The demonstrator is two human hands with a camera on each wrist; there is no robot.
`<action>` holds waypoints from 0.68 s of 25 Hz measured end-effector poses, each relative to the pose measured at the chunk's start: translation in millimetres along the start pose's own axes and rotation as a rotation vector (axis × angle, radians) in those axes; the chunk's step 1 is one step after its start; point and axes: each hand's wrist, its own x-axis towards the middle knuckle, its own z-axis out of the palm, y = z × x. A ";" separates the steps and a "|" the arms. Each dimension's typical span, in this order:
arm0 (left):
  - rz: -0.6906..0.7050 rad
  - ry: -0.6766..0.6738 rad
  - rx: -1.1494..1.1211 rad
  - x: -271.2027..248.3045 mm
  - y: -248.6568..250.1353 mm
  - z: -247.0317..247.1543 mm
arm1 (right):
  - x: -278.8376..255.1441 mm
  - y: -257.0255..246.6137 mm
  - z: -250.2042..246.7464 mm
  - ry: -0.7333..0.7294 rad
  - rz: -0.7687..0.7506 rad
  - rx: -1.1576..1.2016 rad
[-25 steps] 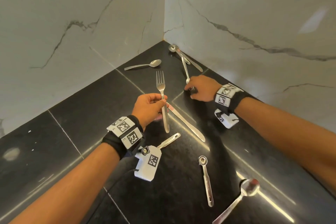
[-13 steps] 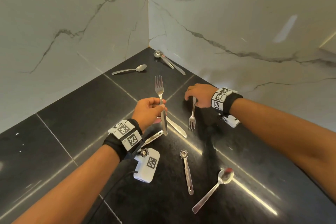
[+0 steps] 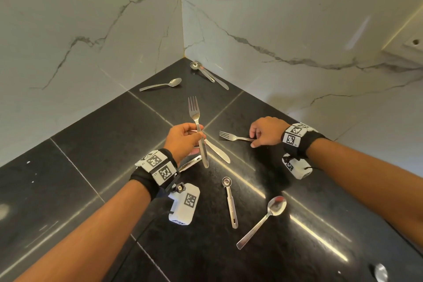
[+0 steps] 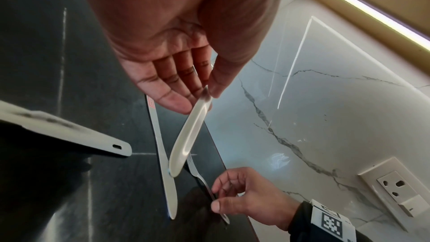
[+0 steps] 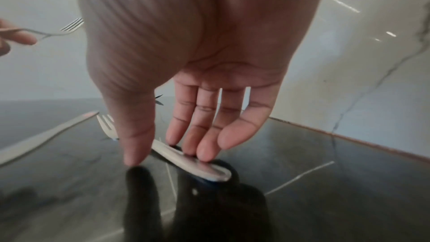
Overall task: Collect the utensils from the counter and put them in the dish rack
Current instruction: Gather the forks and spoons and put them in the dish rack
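Note:
My left hand (image 3: 185,142) holds a steel fork (image 3: 194,119) by mid-handle above the black counter (image 3: 68,178), tines pointing away. In the left wrist view the left hand (image 4: 204,98) pinches this fork's handle (image 4: 188,135) between thumb and fingers. My right hand (image 3: 254,142) pinches the handle of a second fork (image 3: 233,137), which lies flat with its tines to the left. The right wrist view shows the right hand (image 5: 163,157) with fingertips on that handle (image 5: 186,159) and the thumb beside it. A table knife (image 3: 217,153) lies between the hands. No dish rack is in view.
Loose on the counter are a measuring spoon (image 3: 230,201), a spoon (image 3: 265,217), another spoon (image 3: 164,83) near the left wall, and a measuring spoon (image 3: 201,70) in the corner. A flat handle (image 3: 190,163) lies by my left wrist. Marble walls (image 3: 274,18) close off the corner.
My right hand has drawn the second fork away from the corner and swung it round, so its tines now point left. The left hand has kept hold of its fork.

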 end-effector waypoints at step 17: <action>-0.112 0.031 -0.154 -33.6 -23.1 -10.2 | -45.3 -79.4 9.9 0.213 0.001 1.257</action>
